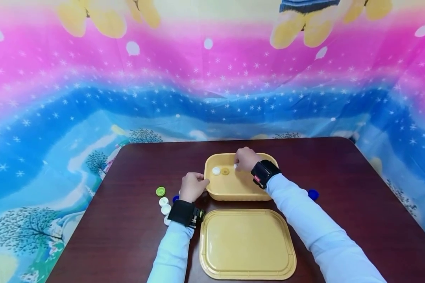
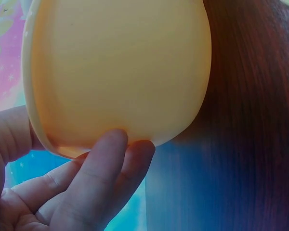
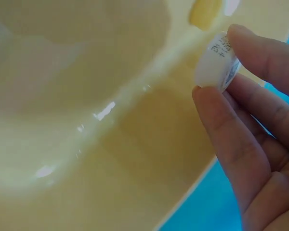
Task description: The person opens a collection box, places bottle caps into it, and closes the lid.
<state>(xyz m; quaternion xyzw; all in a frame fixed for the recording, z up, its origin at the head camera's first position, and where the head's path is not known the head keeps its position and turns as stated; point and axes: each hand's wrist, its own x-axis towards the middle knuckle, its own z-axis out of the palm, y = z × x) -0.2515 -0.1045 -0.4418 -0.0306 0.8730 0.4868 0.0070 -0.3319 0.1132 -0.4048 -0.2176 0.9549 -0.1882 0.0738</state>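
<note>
White cap [image 3: 212,67], visibly lettered only in right wrist view, with long axis slanting up rightward, pinched in right hand [image 1: 247,158] over yellow tub [image 1: 239,196], lengthwise left-to-right in head view, gripped at left end by left hand [image 1: 192,186].

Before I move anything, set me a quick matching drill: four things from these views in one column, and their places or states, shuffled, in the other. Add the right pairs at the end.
Things
1. Left hand
2. Green cap
3. Right hand
4. Lid

Places or states
A. pinching a white cap
B. on the table, below the box in the head view
C. touching the left end of the box
D. lying on the table, left of the box in the head view

Right pairs: 1-C, 2-D, 3-A, 4-B
</note>
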